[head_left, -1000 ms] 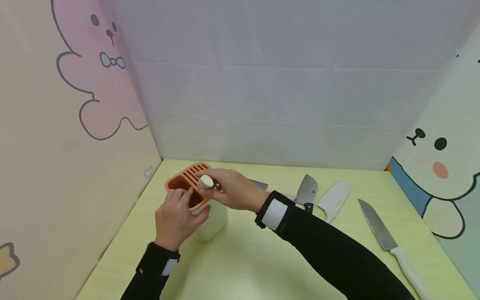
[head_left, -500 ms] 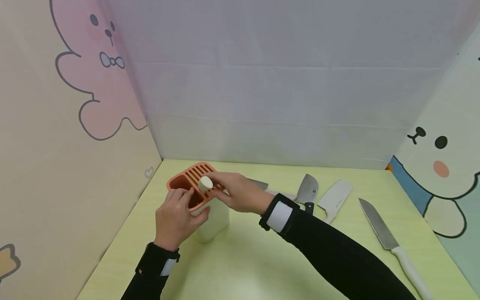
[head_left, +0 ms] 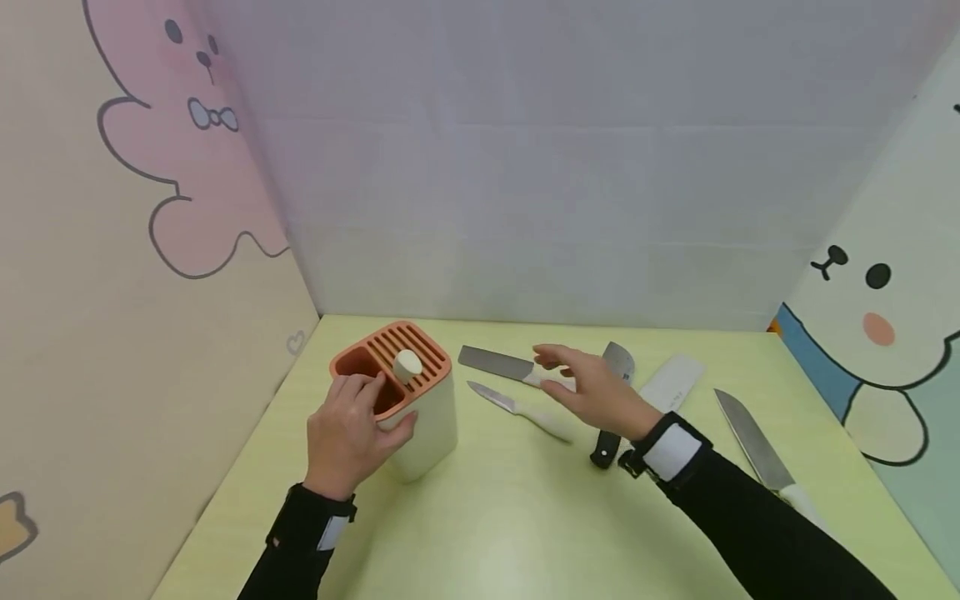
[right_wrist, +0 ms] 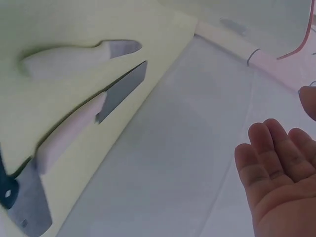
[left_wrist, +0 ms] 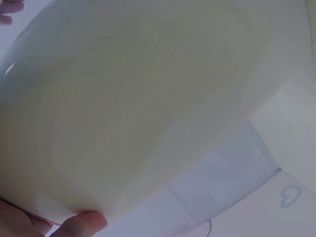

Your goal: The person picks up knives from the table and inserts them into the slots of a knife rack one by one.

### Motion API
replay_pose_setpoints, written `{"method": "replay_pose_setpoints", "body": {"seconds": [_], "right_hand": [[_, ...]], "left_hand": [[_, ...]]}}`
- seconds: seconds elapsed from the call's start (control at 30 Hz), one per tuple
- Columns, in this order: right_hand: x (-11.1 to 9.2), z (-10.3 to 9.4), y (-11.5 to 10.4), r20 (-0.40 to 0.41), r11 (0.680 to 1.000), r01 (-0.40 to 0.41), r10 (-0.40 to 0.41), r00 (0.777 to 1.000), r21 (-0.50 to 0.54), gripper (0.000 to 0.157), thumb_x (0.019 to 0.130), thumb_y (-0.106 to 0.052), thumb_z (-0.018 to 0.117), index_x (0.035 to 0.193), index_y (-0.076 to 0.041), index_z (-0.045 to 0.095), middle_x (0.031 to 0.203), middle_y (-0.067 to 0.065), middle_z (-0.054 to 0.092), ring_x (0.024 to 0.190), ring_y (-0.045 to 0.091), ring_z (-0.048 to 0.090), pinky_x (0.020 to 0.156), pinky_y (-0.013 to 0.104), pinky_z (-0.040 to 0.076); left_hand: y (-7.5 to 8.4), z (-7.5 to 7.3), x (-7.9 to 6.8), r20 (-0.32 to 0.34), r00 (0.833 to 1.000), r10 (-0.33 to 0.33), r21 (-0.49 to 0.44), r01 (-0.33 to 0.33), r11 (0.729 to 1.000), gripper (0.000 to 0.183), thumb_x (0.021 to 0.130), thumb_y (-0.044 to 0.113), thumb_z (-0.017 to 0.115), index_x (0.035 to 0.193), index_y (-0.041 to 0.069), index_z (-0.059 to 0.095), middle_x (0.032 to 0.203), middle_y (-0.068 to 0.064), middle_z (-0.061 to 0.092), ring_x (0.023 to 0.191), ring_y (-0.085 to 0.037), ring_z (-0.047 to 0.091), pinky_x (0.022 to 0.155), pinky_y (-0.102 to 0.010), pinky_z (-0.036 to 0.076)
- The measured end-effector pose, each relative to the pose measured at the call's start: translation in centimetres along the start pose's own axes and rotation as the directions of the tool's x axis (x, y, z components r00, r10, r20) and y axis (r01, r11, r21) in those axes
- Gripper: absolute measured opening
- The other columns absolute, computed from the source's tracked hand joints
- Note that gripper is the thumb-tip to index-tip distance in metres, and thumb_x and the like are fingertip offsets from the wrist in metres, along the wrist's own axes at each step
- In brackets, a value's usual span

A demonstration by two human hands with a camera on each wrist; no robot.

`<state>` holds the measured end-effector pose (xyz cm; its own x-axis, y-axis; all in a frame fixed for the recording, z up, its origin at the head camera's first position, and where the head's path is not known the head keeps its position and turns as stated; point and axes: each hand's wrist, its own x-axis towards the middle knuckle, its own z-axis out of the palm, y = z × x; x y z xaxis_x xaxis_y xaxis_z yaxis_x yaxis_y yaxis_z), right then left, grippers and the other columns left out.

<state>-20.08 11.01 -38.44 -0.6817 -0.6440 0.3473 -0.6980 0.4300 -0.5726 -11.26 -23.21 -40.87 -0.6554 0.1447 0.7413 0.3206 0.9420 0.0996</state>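
My left hand grips the near rim of a cream knife block with an orange top. Its fingers curl over into the open compartment, and the thumb lies on the outer wall, as the left wrist view also shows. A knife with a white handle stands in a slot, blade hidden. My right hand hovers over the table with relaxed fingers and holds nothing. Beneath and beside it lie a grey-bladed knife, a small paring knife and a black-handled cleaver, partly covered by the hand.
A white-bladed cleaver lies behind the right wrist. Farther right is a large knife with a white handle, partly behind the sleeve. Printed walls enclose the yellow table at the back and sides.
My right hand has let go of the white knife handle in the slot and moved right, above the loose knives. The left hand has stayed on the block's rim.
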Motion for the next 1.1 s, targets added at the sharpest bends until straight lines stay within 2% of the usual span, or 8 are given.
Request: {"method": "replay_pose_setpoints", "body": {"seconds": [0.13, 0.27, 0.47, 0.6, 0.7, 0.8, 0.93, 1.1], "right_hand": [[-2.8, -1.0, 2.4, -0.045, 0.995, -0.062, 0.058, 0.997, -0.079, 0.048, 0.094, -0.02, 0.058, 0.138, -0.012, 0.043, 0.127, 0.01, 0.056, 0.111, 0.021, 0.054, 0.087, 0.046, 0.05], [-5.4, -1.5, 4.4, -0.08, 0.977, -0.129, 0.117, 0.99, -0.169, 0.045, 0.093, -0.019, 0.059, 0.135, -0.009, 0.045, 0.125, 0.01, 0.057, 0.109, 0.023, 0.054, 0.085, 0.047, 0.05], [-8.9, -1.2, 6.8, -0.089, 0.94, -0.257, 0.243, 0.966, -0.224, 0.047, 0.091, -0.017, 0.062, 0.133, -0.004, 0.047, 0.124, 0.016, 0.057, 0.113, 0.029, 0.052, 0.088, 0.051, 0.048], [-10.2, -0.4, 7.7, -0.089, 0.913, -0.321, 0.308, 0.947, -0.253, 0.045, 0.091, -0.021, 0.062, 0.131, -0.004, 0.05, 0.125, 0.017, 0.057, 0.115, 0.032, 0.05, 0.091, 0.053, 0.046], [-10.5, 0.4, 8.2, -0.093, 0.905, -0.314, 0.3, 0.949, -0.287, 0.045, 0.09, -0.026, 0.063, 0.128, -0.005, 0.052, 0.124, 0.015, 0.057, 0.115, 0.031, 0.05, 0.091, 0.051, 0.046], [-10.6, 1.3, 8.6, -0.091, 0.901, -0.25, 0.233, 0.968, -0.353, 0.05, 0.087, -0.034, 0.067, 0.125, -0.005, 0.054, 0.122, 0.015, 0.057, 0.11, 0.031, 0.053, 0.088, 0.049, 0.048], [-10.8, 2.5, 9.0, -0.074, 0.881, -0.171, 0.154, 0.985, -0.441, 0.062, 0.079, -0.045, 0.072, 0.124, -0.006, 0.055, 0.124, 0.018, 0.055, 0.106, 0.036, 0.054, 0.087, 0.053, 0.048], [-11.0, 3.6, 9.0, -0.017, 0.86, -0.169, 0.183, 0.983, -0.481, 0.071, 0.075, -0.055, 0.071, 0.13, -0.012, 0.054, 0.132, 0.023, 0.048, 0.114, 0.041, 0.048, 0.093, 0.06, 0.04]], "left_hand": [[-0.2, -0.2, 0.0, 0.003, 1.0, 0.005, 0.003, -0.005, 1.0, 0.058, 0.069, 0.048, 0.068, 0.103, 0.0, 0.067, 0.085, -0.01, 0.06, 0.079, -0.027, 0.052, 0.045, -0.041, 0.052], [-0.4, -0.4, 0.0, 0.0, 1.0, 0.007, 0.0, -0.007, 1.0, 0.06, 0.068, 0.048, 0.069, 0.103, -0.001, 0.067, 0.086, -0.011, 0.06, 0.08, -0.028, 0.053, 0.045, -0.043, 0.052], [-0.4, -0.1, 0.0, 0.008, 1.0, 0.014, -0.01, -0.014, 1.0, 0.06, 0.069, 0.048, 0.069, 0.103, -0.001, 0.067, 0.086, -0.012, 0.06, 0.079, -0.028, 0.052, 0.045, -0.043, 0.052], [-0.3, 0.1, 0.0, 0.004, 1.0, 0.009, -0.018, -0.009, 1.0, 0.06, 0.069, 0.049, 0.069, 0.103, -0.001, 0.067, 0.086, -0.012, 0.06, 0.079, -0.028, 0.052, 0.044, -0.043, 0.052], [-0.3, 0.1, 0.1, 0.001, 1.0, 0.006, -0.019, -0.006, 1.0, 0.06, 0.069, 0.048, 0.069, 0.103, -0.001, 0.067, 0.086, -0.012, 0.06, 0.079, -0.028, 0.052, 0.045, -0.043, 0.052], [-0.3, 0.0, 0.1, -0.001, 1.0, 0.005, -0.019, -0.005, 1.0, 0.061, 0.069, 0.048, 0.069, 0.104, -0.001, 0.067, 0.087, -0.013, 0.06, 0.079, -0.029, 0.052, 0.045, -0.044, 0.052], [-0.3, 0.0, 0.1, -0.001, 1.0, 0.002, -0.024, -0.002, 1.0, 0.062, 0.069, 0.048, 0.069, 0.105, -0.002, 0.067, 0.088, -0.014, 0.061, 0.079, -0.029, 0.052, 0.046, -0.044, 0.053], [-0.3, 0.1, 0.2, 0.001, 1.0, -0.003, -0.03, 0.003, 1.0, 0.062, 0.069, 0.048, 0.069, 0.104, -0.002, 0.067, 0.088, -0.013, 0.06, 0.08, -0.029, 0.052, 0.046, -0.044, 0.052]]}}
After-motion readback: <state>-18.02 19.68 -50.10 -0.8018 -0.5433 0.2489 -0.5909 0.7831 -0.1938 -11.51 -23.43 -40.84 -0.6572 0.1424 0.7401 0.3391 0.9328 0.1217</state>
